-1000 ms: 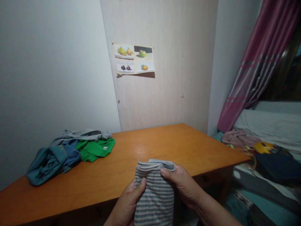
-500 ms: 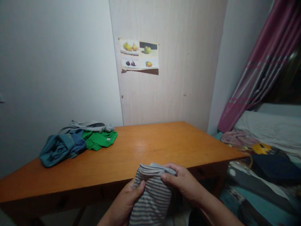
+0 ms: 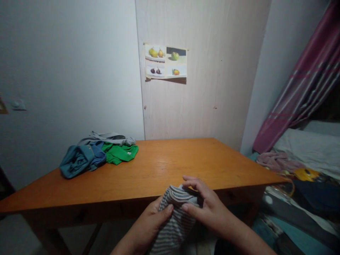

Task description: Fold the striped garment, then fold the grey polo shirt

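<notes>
A grey-and-white striped cloth garment (image 3: 172,230), its kind not clear, is bunched in front of the table's near edge. Its top edge is gathered in several folds. My left hand (image 3: 150,223) grips its left side, with the thumb pressed flat on the stripes. At the right end of the folds, my right hand (image 3: 209,205) has its thumb against the cloth's front. The index finger is raised and apart from the fabric, while the other fingers are partly hidden behind. The garment's lower end runs out of the frame.
On the left of the orange wooden table (image 3: 170,166) lie blue-teal clothes (image 3: 79,161), a green garment (image 3: 120,153) and a grey garment (image 3: 111,138). A fruit picture (image 3: 166,62) hangs on the wall. At right, a bed (image 3: 313,145) holds cloths, near a pink curtain (image 3: 289,92).
The view has turned slightly left. My right index finger has lifted off the folded edge and spread from the thumb, and the folds at the top stand more apart.
</notes>
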Available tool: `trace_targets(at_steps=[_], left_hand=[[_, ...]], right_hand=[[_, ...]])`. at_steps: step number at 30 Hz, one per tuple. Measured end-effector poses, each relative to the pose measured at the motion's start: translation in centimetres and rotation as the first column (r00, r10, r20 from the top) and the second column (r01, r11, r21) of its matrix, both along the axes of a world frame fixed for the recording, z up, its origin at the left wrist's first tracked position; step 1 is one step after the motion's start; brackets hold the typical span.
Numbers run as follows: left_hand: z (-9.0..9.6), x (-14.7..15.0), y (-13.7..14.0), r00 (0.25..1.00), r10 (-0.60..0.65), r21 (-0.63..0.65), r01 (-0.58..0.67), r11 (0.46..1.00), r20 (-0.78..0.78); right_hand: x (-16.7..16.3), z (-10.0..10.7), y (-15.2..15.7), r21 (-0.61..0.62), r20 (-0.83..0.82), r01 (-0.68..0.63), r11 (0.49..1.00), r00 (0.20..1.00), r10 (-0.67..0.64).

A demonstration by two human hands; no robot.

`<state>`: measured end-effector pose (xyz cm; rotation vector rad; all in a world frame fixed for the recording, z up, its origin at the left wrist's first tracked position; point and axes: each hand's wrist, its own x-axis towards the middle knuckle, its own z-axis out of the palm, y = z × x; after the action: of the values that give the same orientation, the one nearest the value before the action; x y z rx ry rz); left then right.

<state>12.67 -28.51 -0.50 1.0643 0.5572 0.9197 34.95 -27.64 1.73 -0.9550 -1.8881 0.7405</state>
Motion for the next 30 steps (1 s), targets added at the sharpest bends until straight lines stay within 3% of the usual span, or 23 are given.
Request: trace_targets(at_steps=[2,5,13,18,22,30], left_hand=[[0.0,0.2,0.0,1.000,-0.008,0.032,0.008,0.999,-0.017],[0.2,0.3,-0.1,0.998,0.008,0.082,-0.002,0.997,-0.064],[0.5,0.3,-0.1,0.983,-0.049,0.231,0.089,0.969,-0.177],[0.6,0.2,0.1,0.977,-0.063,0.265,0.116,0.957,-0.201],[0.6,0.4,0.2,0.976,-0.058,0.277,0.117,0.954,-0.212],[0.5,0.9,0.0,0.981,0.015,0.286,0.042,0.957,-0.196]], right_hand=[[-0.4,0.2,-0.4,0.086,0.076,-0.001,0.996,0.997,-0.006],[-0.6,0.4,-0.7,0.123,0.100,0.000,0.992,0.995,-0.013],[-0.1,0.8,-0.4,0.025,-0.006,0.021,0.999,1.000,-0.021],[0.2,1.3,-1.1,0.048,0.096,-0.065,0.997,0.994,0.060],[0.1,1.2,-1.4,0.040,0.183,-0.056,0.998,0.982,0.047],[-0.3,0.2,-1.2,0.202,0.219,-0.058,0.978,0.976,0.013]])
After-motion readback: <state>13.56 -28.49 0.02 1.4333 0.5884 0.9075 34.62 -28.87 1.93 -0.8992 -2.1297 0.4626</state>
